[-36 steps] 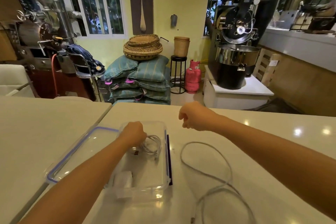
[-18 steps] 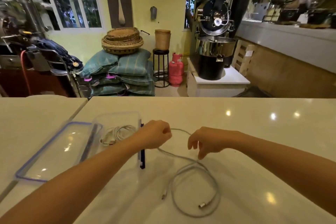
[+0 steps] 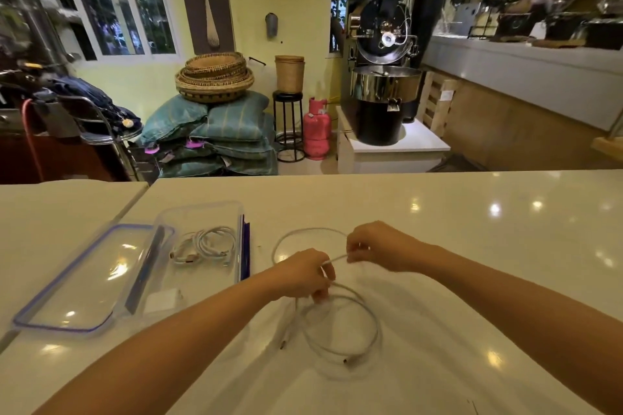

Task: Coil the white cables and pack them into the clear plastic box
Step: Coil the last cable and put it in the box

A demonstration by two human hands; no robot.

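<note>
A loose white cable [image 3: 340, 330] lies in loops on the white counter in front of me. My left hand [image 3: 303, 274] pinches this cable where the loops cross. My right hand [image 3: 377, 248] pinches the same cable a little further right, and a short stretch runs taut between the two hands. One loop arcs beyond my hands. The clear plastic box [image 3: 202, 212] stands open to the left. Inside it lie a coiled white cable [image 3: 209, 246] and a white charger block [image 3: 161, 301].
The box's clear lid with a blue rim [image 3: 84, 280] lies flat on the counter left of the box. A seam between two counter slabs [image 3: 135, 199] runs behind the lid. Beyond the far counter edge are sacks, baskets and a coffee roaster.
My left hand left the box, where it had placed a coiled cable, and moved right to the loose cable. Both hands came together and took hold of it. The view shifted right.
</note>
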